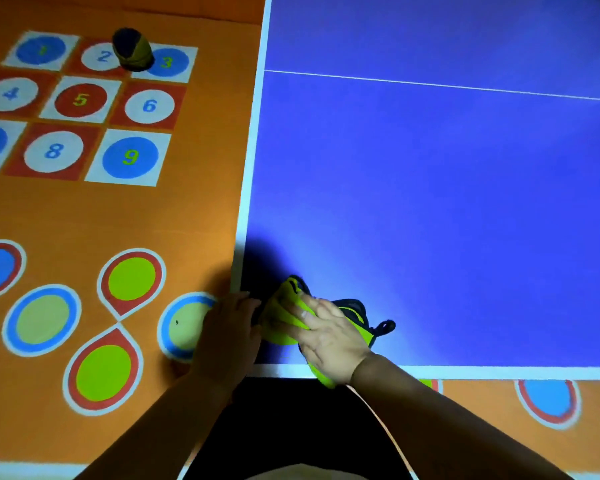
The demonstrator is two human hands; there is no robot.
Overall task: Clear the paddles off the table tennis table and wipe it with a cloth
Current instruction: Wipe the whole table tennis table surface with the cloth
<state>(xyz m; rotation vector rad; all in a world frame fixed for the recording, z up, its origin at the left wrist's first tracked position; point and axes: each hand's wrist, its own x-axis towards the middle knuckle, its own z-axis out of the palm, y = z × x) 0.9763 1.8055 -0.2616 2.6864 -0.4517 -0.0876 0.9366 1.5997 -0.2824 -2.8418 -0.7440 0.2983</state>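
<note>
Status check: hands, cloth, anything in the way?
Right hand flat on cloth, near-left corner of table. Left hand rests at the side edge. No paddles in view.

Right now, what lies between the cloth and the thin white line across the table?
Nothing: in the head view, only bare blue table lies between the cloth and the white line.

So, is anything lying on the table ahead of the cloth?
Nothing visible. The right hand presses the cloth at the near left corner of the table; the blue surface ahead shows only its white line.
</note>
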